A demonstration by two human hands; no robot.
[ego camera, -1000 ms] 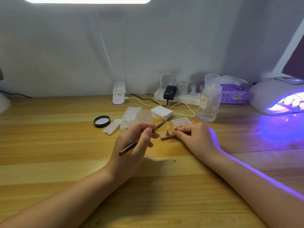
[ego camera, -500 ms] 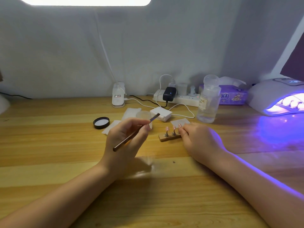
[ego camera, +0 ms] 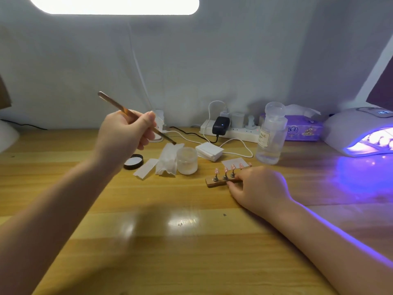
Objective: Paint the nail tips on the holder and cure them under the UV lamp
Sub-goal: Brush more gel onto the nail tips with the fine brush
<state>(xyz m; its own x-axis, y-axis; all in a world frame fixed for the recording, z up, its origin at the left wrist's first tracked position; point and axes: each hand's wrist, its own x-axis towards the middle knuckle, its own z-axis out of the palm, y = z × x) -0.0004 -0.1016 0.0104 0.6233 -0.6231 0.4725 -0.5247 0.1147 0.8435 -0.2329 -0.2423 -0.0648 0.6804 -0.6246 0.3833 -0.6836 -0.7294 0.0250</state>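
Note:
A small wooden holder (ego camera: 214, 183) lies on the table and carries several pink nail tips (ego camera: 225, 170) on metal stands. My right hand (ego camera: 258, 187) holds the holder's right end with its fingertips. My left hand (ego camera: 125, 134) is raised above the table and grips a thin brown brush (ego camera: 136, 117), with the bristle end pointing down and right just above an open frosted jar (ego camera: 187, 160). The UV lamp (ego camera: 359, 133) glows violet at the far right edge.
Left of the jar lie its black lid (ego camera: 133, 164), a white wipe strip (ego camera: 146, 171) and a crumpled wrapper (ego camera: 168, 159). Behind are a pad stack (ego camera: 209, 153), a clear pump bottle (ego camera: 271, 137), a power strip (ego camera: 230, 129) with cables and a tissue pack (ego camera: 302, 129).
My left hand has lifted the brush away from the nail tips, moved it up and left, and turned its tip down toward the jar. My right hand stays on the holder.

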